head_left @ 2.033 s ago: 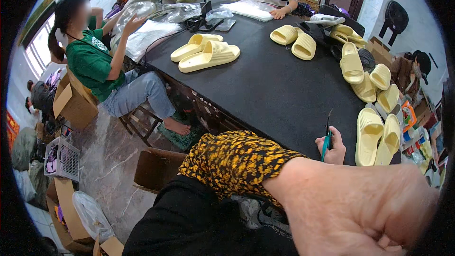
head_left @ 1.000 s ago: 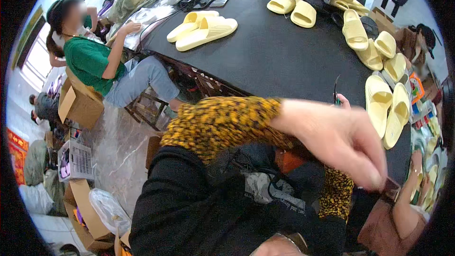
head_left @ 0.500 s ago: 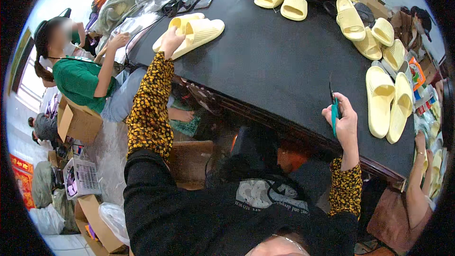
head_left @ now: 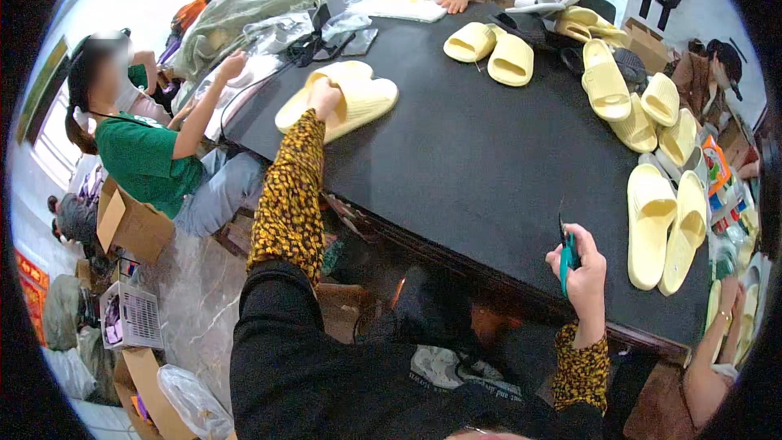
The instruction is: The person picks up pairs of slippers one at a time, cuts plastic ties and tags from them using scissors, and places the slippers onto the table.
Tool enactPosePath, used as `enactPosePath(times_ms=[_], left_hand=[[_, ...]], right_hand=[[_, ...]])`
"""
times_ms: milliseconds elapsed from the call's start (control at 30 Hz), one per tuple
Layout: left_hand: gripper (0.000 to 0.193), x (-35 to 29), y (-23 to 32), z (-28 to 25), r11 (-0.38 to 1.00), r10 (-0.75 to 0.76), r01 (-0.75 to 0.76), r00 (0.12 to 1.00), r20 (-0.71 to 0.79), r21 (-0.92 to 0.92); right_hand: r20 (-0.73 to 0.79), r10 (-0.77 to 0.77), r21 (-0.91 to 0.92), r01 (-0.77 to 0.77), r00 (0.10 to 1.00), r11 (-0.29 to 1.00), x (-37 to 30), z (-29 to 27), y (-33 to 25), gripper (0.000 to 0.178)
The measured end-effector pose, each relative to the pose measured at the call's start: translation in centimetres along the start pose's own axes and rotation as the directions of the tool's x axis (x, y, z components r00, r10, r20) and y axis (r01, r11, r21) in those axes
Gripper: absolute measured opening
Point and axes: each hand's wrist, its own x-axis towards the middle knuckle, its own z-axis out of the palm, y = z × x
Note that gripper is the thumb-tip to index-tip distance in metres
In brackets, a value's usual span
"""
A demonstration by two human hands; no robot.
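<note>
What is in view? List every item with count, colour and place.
Slippers under left hand: two, pale yellow, far left of the table.
Slippers, far middle: two, pale yellow, side by side.
Slippers, right side: several, pale yellow, along the table's right edge.
Table: one, black, centre.
Plastic bags: several, clear, far left corner of the table.
Seated person: one, green top, left of the table.
Cardboard boxes: several, brown, floor at left.
Crate: one, white, floor at lower left.
Scissors: one, teal handles, in the right hand's grip.
Left hand: resting on the slippers, patterned sleeve.
Right hand: at the table's near edge.
</note>
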Motion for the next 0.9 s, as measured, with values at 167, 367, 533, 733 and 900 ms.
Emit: enactPosePath(times_ms=[167, 367, 533, 733, 900], left_hand=[[0.023, -4.3, 9.0, 1.4, 0.95, 0.23, -0.178, 0.955, 0.187, -0.257], [0.019, -13.8, 21.1, 2.1, 0.853, 0.448, -0.39, 0.888, 0.103, -0.346], [0.02, -21.0, 26.6, 0.7, 0.744, 0.58, -0.514, 0.814, 0.032, -0.428], [0.029, -25.4, 27.6, 2.5, 0.769, 0.554, -0.467, 0.828, 0.089, -0.437], [0.036, -25.3, 27.5, 2.4, 0.78, 0.509, -0.368, 0.844, 0.17, -0.507]], right_hand=[[-0.016, -0.022, 0.009, 0.022, 1.0, 1.0, -0.2, 0.0, 0.6, 0.047], [-0.036, -0.044, 0.012, 0.044, 0.998, 0.999, -0.5, -0.2, 0.2, 0.045], [-0.122, -0.034, 0.239, 0.062, 0.992, 0.969, -0.9, -0.5, 1.4, 0.04], [-0.132, -0.047, 0.193, 0.072, 0.99, 0.979, -1.1, -0.4, 1.5, 0.042], [-0.118, -0.061, 0.154, 0.079, 0.991, 0.985, -1.0, -0.4, 1.1, 0.042]])
